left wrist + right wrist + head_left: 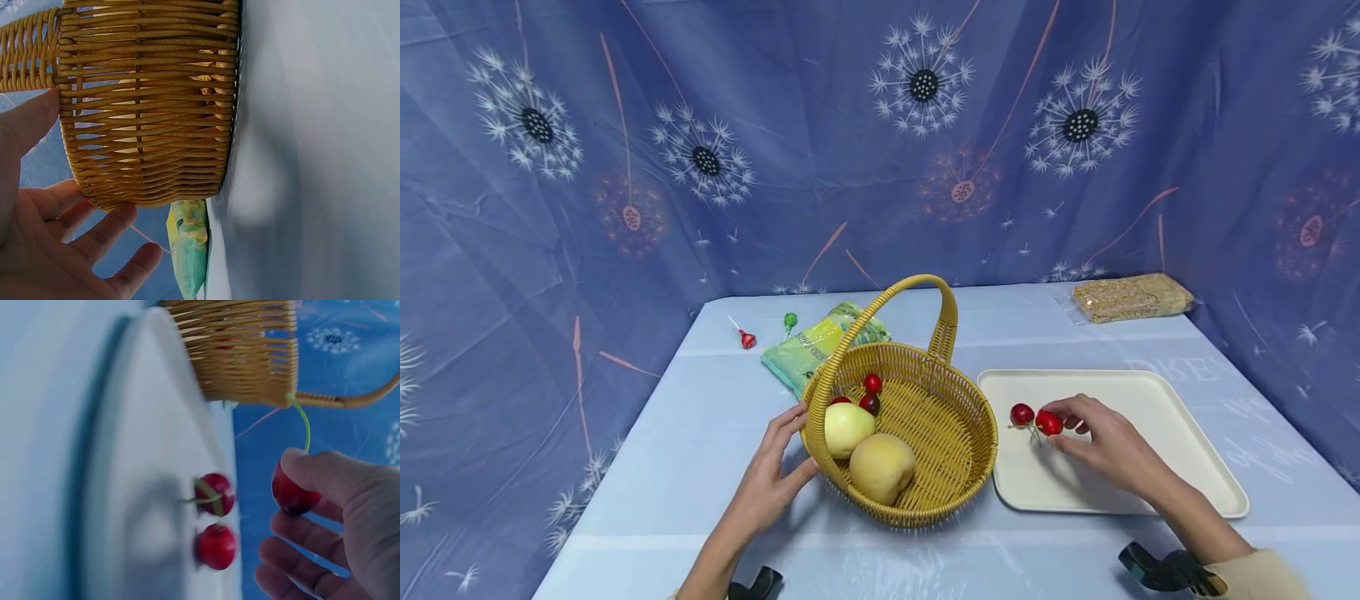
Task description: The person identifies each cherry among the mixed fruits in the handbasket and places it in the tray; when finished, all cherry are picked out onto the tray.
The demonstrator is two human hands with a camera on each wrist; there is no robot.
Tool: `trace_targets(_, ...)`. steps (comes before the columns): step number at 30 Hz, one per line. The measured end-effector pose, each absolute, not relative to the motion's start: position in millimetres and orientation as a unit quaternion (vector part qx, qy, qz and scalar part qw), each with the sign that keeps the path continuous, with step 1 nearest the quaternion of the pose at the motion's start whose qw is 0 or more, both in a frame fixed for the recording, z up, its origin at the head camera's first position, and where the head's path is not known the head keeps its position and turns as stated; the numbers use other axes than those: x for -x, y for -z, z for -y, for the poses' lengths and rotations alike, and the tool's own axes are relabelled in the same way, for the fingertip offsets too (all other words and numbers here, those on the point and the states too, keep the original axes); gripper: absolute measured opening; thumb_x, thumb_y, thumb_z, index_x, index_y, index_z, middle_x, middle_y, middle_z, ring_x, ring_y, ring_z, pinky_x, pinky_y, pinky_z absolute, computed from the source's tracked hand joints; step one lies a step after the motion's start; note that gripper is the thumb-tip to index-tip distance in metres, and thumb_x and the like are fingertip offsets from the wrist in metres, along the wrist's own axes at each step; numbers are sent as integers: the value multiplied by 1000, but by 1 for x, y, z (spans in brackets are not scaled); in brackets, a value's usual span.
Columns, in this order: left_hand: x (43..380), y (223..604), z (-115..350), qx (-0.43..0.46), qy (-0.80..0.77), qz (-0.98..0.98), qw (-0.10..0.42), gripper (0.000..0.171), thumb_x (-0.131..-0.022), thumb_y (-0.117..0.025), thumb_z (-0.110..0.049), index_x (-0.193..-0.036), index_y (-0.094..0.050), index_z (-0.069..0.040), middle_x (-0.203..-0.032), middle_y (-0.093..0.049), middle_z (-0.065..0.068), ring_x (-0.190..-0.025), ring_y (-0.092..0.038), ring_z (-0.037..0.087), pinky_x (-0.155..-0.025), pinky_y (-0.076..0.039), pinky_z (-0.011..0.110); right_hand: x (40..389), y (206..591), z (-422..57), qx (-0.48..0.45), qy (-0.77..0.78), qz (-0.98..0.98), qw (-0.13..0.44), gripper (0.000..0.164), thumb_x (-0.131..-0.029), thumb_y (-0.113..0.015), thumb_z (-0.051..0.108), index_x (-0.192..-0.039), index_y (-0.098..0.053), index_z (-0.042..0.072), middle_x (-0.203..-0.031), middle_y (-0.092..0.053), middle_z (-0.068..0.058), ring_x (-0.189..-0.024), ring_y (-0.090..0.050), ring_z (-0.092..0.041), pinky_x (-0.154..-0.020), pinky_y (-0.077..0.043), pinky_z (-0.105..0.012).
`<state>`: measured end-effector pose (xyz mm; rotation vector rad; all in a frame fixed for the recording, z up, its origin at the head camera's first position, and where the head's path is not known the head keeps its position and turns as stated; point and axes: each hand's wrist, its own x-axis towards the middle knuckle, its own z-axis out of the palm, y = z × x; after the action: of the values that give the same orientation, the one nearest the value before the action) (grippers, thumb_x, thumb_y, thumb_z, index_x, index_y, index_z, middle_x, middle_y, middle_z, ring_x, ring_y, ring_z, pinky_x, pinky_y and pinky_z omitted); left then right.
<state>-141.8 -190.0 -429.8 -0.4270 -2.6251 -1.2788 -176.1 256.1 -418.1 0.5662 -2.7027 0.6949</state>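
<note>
Right hand (1105, 442) pinching cherry (290, 492) over tray (1120, 387), left hand (769, 482) touching basket (942, 437)

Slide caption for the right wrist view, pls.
Right hand pinches a red cherry above the white tray, two more cherries lying on it, wicker basket beyond.

Read "DRE", faint white capitals, on pale-blue tablecloth (662, 467), right side; last letter uncertain. Could not make out script below, nor print on green-yellow packet (816, 346).
</note>
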Motion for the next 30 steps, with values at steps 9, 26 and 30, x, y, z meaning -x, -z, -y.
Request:
trace_targets(9, 142, 430, 190, 140, 432, 886, 93, 60, -87, -67, -29, -141, -42, -17, -151, -32, 1, -140, -32, 32, -105, -32, 62, 174, 441, -265, -111, -234, 959, 112, 36, -74, -78, 21, -105, -65, 9, -91, -65, -1, -80, -58, -16, -66, -46, -28)
trace_targets(26, 142, 430, 190, 144, 431, 885, 98, 59, -87, -67, -30, -140, -43, -19, -150, -33, 0, -139, -33, 32, -105, -31, 63, 178, 454, -258, -79, -218, 966, 116, 43, -70, -82, 24, -101, -61, 4, -80, -60, 0, -74, -48, -12, -61, -37, -25)
trace_targets(30, 142, 431, 190, 142, 432, 885, 96, 59, -87, -67, -30, -140, -43, -21, -151, -33, 0, -139, -32, 32, -105, -31, 64, 177, 455, -258, -80, -212, 967, 118, 43, -70, -82, 26, -101, -60, 4, -80, -60, 1, -74, -49, -11, -61, -38, -25)
